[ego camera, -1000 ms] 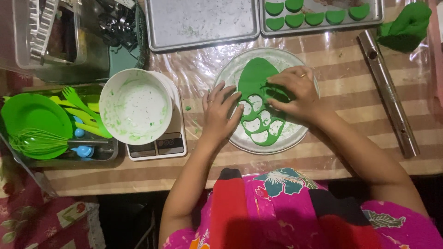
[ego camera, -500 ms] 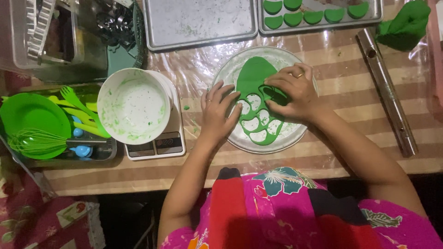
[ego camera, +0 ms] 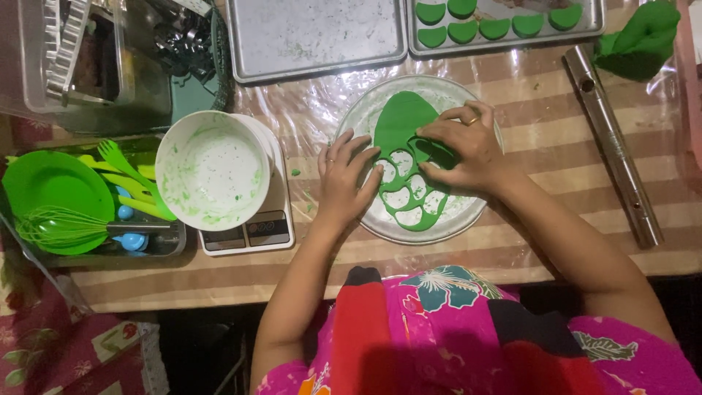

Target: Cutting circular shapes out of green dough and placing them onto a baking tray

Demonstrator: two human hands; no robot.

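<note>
The person wears a bright magenta garment printed with large teal and white flowers and broken by broad red and black panels, both forearms are bare, and a thin ring sits on a finger of each of the hands.

Right hand (ego camera: 468,146) presses green dough (ego camera: 401,124) on round plate (ego camera: 468,216); left hand (ego camera: 344,175) steadies.

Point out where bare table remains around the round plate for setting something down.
Bare plastic-covered table lies between the round plate and the steel rolling pin, and along the near edge below the white bowl on a scale. The large steel baking tray is bare too. The left side is crowded: green utensil tray, bowl, clear container.
</note>
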